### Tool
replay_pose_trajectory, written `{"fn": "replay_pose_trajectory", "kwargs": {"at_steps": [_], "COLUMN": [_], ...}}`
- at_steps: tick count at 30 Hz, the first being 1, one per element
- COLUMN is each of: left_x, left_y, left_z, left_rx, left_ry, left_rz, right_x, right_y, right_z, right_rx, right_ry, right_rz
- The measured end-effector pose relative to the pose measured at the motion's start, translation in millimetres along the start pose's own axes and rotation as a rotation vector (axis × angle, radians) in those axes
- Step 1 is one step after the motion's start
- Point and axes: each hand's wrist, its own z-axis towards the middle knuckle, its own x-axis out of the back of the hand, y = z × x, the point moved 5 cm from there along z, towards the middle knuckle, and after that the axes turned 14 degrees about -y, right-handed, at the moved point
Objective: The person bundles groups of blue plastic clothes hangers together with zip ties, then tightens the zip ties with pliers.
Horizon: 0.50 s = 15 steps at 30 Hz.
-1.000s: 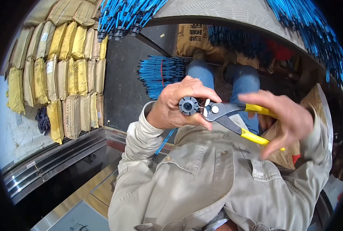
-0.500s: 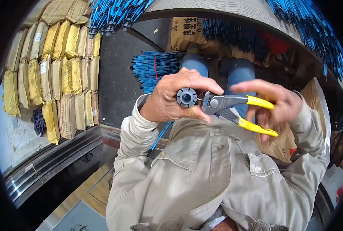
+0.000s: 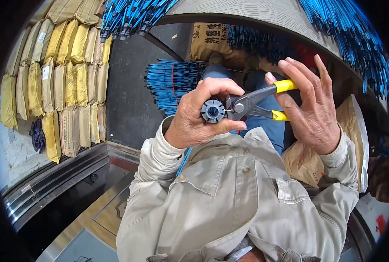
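Left: wrapped packages [image 3: 65, 65]. Next, far: bundle of blue rods [image 3: 161, 83]. Centre: left hand [image 3: 188, 115], fingers curled around grey slotted part [image 3: 212, 111]. Right of part: pliers [image 3: 246, 105]. Right: right hand [image 3: 312, 109], fingers spread at yellow handles [image 3: 285, 85]; grip cannot be told.

The head-worn fisheye camera is looking down from close above the left hand [image 3: 185, 121] and the right hand [image 3: 311, 117]. Its view is spreading from the shirt [image 3: 212, 214] on the hands' near side to the grey tabletop [image 3: 255, 9] beyond them.

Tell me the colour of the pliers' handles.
Yellow handles; the head view shows them best.
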Motion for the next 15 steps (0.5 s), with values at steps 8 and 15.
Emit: {"fn": "replay_pose_trajectory", "kwargs": {"at_steps": [8,15], "left_x": [6.5,5.7], "left_y": [-0.4,-1.0], "left_z": [0.1,0.8], "left_rx": [-0.011,0.002], "left_ry": [-0.011,-0.016], "left_rz": [-0.028,-0.022], "right_x": [-11.3,-5.4], "right_y": [-0.4,-1.9], "right_z": [-4.3,3.7], "right_rx": [0.003,0.046], "right_ry": [0.002,0.066], "right_rz": [0.024,0.067]}}
